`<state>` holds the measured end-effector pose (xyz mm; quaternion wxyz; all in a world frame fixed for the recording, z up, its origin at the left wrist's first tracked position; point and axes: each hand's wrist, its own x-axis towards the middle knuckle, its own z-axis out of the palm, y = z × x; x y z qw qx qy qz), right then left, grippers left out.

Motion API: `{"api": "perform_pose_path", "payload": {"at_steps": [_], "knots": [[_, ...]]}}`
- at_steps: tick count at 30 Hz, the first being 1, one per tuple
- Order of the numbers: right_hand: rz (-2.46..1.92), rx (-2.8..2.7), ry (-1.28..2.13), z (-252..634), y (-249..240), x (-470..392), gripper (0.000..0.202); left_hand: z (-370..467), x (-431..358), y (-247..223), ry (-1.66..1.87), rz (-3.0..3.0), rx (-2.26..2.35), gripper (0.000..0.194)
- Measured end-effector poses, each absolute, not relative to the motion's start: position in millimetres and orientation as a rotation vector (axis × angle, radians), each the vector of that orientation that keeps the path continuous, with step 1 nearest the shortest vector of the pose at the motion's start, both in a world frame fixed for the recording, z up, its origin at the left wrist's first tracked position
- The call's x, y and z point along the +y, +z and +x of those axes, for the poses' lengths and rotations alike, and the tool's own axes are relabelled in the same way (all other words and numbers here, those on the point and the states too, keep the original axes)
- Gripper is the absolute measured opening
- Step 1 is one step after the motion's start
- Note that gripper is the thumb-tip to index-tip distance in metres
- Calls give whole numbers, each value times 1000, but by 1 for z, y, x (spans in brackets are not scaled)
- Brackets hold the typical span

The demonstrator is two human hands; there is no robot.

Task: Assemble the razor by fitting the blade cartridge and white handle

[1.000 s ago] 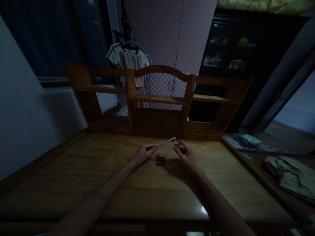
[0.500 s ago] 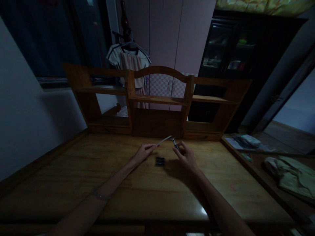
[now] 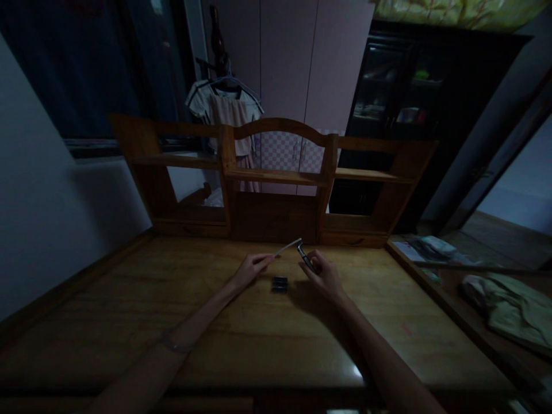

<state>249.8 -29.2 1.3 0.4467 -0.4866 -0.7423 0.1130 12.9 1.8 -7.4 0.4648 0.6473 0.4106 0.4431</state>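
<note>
Pinching a pale stick (image 3: 287,247), the left hand (image 3: 250,270) risked losing it if the right hand (image 3: 324,276), pinching a dark-handled tool (image 3: 306,260), pushed hard!

Between the forearms (image 3: 207,314), tabletop (image 3: 271,345) lies open short of the dark pieces (image 3: 279,284), and a shelf unit (image 3: 276,176) bars the back.

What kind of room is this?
It looks like a room in someone's home, maybe a bedroom. You can tell from the hanging clothes, the tall pink cupboard behind them, and the wooden desk with its own shelves.
</note>
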Motion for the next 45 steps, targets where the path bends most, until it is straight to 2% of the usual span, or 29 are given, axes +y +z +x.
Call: {"api": "perform_pose_path", "payload": {"at_steps": [8, 37, 45], "knots": [[-1210, -1852, 261, 250, 1, -30, 25, 15, -3, 0, 1177, 1634, 1038, 52], [-1218, -1878, 261, 251, 1, -30, 24, 13, -3, -1, 1166, 1694, 1006, 50], [-1202, -1889, 233, 251, 2, -31, 24, 13, 0, -5, 1111, 1685, 1031, 54]]}}
